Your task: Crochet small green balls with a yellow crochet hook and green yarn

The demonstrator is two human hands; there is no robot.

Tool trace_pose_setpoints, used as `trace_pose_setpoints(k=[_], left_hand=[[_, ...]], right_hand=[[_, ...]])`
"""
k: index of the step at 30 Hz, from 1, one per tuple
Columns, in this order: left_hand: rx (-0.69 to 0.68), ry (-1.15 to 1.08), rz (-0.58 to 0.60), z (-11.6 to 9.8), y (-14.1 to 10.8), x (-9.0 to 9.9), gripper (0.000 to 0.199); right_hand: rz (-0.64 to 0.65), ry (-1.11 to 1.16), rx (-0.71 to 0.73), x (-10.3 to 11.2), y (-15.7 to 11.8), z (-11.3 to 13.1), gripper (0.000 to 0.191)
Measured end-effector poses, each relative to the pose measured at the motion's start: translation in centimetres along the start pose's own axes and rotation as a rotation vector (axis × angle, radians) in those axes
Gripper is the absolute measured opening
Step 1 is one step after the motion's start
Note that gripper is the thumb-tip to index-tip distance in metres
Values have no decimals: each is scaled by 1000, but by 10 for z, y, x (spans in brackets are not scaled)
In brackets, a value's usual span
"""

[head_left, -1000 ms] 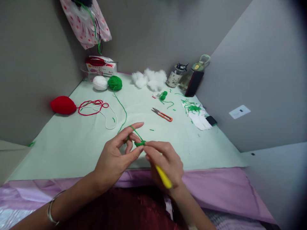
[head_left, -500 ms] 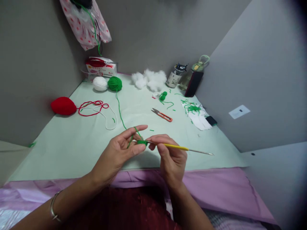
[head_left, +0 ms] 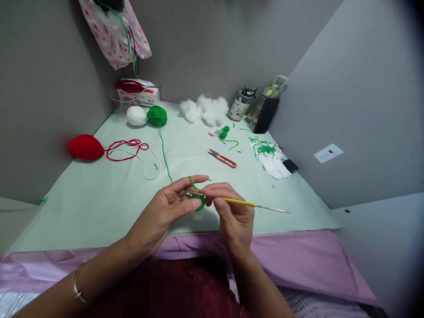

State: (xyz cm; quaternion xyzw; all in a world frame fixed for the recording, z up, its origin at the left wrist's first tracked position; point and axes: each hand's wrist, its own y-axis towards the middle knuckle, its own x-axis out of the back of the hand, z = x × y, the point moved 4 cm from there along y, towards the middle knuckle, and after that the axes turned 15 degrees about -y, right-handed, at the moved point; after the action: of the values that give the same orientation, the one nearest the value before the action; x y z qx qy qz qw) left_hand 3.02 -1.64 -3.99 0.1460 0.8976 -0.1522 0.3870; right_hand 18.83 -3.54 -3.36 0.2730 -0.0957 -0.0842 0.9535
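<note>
My left hand [head_left: 170, 203] pinches a small green crocheted piece [head_left: 200, 204] between thumb and fingers, with green yarn looped over its raised index finger. From that finger the strand runs back to a green yarn ball [head_left: 157, 115]. In my right hand [head_left: 235, 216] is a crochet hook with a yellow handle [head_left: 239, 202], held like a pencil. The hook's thin metal tip reaches left past the top of the green piece, close to the left fingers. Its other metal end points right.
Orange snips [head_left: 222, 158] lie beyond my hands. Further back are a white yarn ball [head_left: 136, 115], white stuffing [head_left: 204, 110], a pen jar [head_left: 240, 107] and a bottle [head_left: 272, 91]. Red yarn [head_left: 86, 147] lies left; green scraps [head_left: 265, 149] on white tissue lie right.
The hook and my right hand have shifted slightly left, and its tip now shows beyond the green piece. The green piece has tilted, with more of it hanging below my left thumb.
</note>
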Motion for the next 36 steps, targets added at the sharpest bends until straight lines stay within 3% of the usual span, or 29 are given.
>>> trace_pose_setpoints(k=[6,12,15,18,20,22,25,28,30,33,36], left_hand=[[-51,176,-22,-2,-3,1,30],[-92,263,-5,-7,-3,5,31],[-120,357,-43,-7,-4,5,33],[-186,395,-127,-6,-6,3,40],[-177,297,-135,-1,-6,1,50],[-55,123,-90,6,-5,0,58],[144,-68,-55,11,-4,2,57],[116,-94,-63,4,-3,5,51],[71,-51,-28,1,-2,5,48],[18,50,16,4,-3,2,40],[-71,113,-21,6,-3,2,42]], right_hand=[[0,208,-197,1,2,-14,17],[3,124,-162,5,1,-6,21],[10,-115,-16,7,-3,4,22],[35,-438,287,3,-11,15,26],[4,-655,494,-2,-18,19,28],[-52,-779,606,-3,-22,21,30],[-65,-609,460,2,-18,17,28],[-101,-234,162,9,-8,8,24],[-89,-79,66,8,-3,4,21],[4,-48,44,1,1,2,18],[11,-181,110,-1,-3,5,22]])
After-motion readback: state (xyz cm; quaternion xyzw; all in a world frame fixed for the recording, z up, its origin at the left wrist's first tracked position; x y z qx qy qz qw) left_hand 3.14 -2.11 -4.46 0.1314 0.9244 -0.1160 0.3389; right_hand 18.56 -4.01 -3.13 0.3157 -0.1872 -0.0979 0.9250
